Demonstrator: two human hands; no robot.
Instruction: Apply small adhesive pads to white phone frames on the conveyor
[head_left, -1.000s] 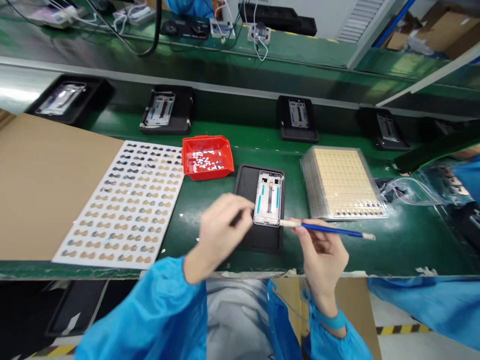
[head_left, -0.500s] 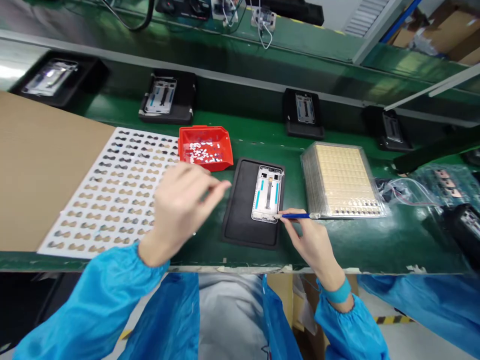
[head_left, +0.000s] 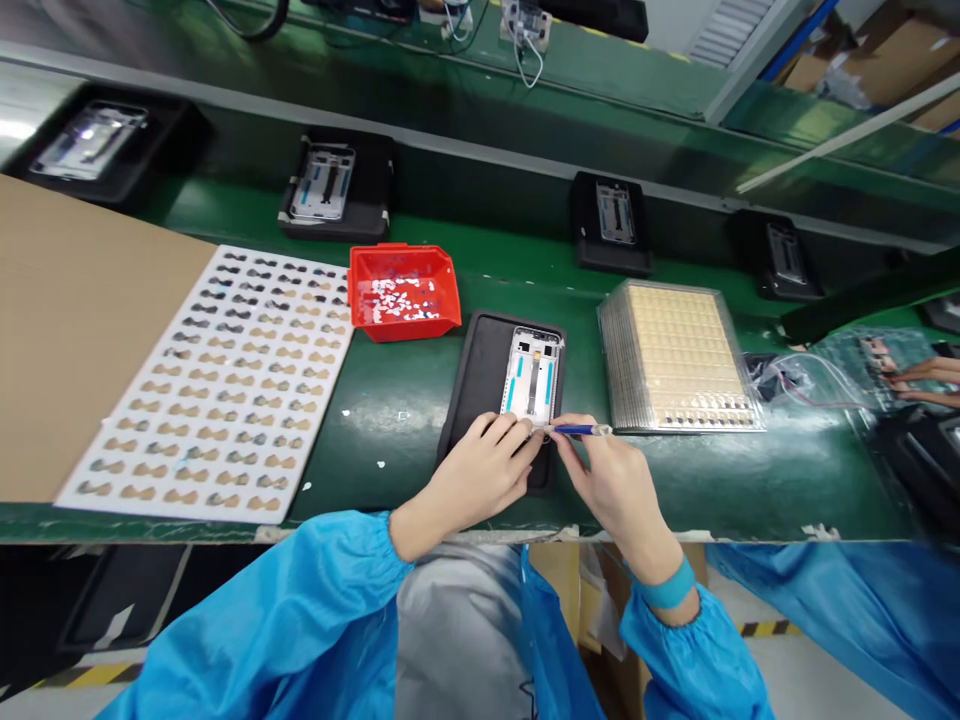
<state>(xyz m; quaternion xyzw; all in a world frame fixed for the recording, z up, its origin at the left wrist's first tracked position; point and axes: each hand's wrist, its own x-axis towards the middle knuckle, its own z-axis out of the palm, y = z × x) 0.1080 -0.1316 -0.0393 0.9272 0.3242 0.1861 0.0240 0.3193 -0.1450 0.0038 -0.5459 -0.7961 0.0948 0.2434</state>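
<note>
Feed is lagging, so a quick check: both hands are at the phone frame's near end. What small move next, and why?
Probably press the tip of the blue tool along the near edge of the phone frame. The right hand grips the tool with its tip at that edge, the left hand rests on the frame beside it, and the frame lies flat in the black tray.

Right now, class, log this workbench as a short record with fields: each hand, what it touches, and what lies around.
Left hand: fingertips on near end of phone frame
Right hand: pinches blue-handled tool, tip at that near end
Frame lies in: black tray
Left of tray: red bin, white parts sheet
Right of tray: stack of clear trays
</note>
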